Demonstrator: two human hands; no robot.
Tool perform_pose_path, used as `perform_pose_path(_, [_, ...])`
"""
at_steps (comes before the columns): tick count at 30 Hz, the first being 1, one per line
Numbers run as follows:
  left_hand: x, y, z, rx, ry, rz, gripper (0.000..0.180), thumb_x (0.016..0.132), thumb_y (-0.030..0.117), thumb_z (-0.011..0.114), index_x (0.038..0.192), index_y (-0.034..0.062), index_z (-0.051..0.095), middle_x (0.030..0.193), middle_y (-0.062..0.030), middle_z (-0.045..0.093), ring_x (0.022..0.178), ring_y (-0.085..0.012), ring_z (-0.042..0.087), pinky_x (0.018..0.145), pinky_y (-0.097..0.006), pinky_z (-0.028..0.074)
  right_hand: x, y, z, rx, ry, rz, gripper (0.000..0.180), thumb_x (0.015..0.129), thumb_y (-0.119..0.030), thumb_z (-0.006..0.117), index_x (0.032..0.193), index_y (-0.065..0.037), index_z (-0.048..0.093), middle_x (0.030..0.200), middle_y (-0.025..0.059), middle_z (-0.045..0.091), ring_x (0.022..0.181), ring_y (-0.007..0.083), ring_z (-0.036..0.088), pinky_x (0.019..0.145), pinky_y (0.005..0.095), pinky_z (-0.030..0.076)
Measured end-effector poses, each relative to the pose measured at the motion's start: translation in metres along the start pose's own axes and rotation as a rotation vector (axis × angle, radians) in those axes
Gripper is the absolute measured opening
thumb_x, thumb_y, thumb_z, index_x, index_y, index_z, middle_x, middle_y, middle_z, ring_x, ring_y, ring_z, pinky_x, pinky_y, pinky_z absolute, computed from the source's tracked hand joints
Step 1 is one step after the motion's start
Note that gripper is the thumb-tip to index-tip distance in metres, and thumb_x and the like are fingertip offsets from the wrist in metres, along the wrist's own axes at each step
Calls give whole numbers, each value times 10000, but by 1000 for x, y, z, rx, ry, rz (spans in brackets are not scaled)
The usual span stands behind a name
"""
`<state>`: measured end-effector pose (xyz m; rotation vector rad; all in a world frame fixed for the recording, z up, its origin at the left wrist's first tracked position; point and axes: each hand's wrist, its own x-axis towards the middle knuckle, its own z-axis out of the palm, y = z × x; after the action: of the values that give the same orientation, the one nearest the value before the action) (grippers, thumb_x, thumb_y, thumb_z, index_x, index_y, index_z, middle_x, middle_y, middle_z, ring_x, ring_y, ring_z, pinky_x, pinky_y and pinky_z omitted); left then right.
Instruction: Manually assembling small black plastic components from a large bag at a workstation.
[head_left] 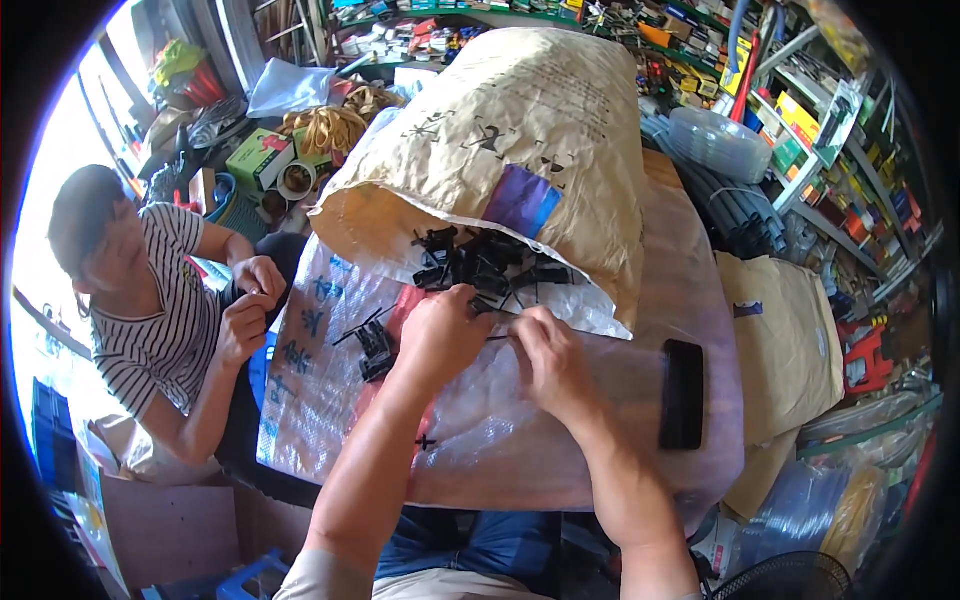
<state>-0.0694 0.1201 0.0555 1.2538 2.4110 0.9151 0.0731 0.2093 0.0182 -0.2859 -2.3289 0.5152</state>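
A large tan paper sack (560, 110) lies on the table with its mouth toward me. Black plastic parts (465, 258) with thin prongs spill in a heap from its white-lined opening. My left hand (447, 332) is closed at the front of the heap, its fingertips pinching a small black plastic part. Just to its right, my right hand (550, 362) is also closed, thumb and fingers pressed together at the end of a thin black piece that shows between both hands. The fingers partly hide it. Left of my left wrist lies a small cluster of black parts (376, 358).
A woven plastic sheet (310, 400) covers the table. A black phone (682, 395) lies at right, a tiny black cross-shaped piece (426, 442) near the front. On the left sits a person in a striped shirt (150, 300), hands together. Another paper sack (780, 350) stands right of the table.
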Motion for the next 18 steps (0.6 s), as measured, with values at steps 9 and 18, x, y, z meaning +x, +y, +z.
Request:
perform_pose_path(9, [-8,3,9,-896,-356,36,338,930,155,612,1206,-40,590,804,23,578,634,-25,448,542,-189,345,0,6,-20,648,80,493,141,889,-114,676,917,-19,576,712,2,593,643,73,543,585,245,455])
perform_pose_path(18, [-20,8,7,-548,-271,257,287,846,102,644,1093,-39,603,767,-41,602,693,-56,521,611,-248,460,-3,8,-44,806,-200,551,99,923,-103,621,931,-5,630,721,-12,602,628,50,543,574,207,456])
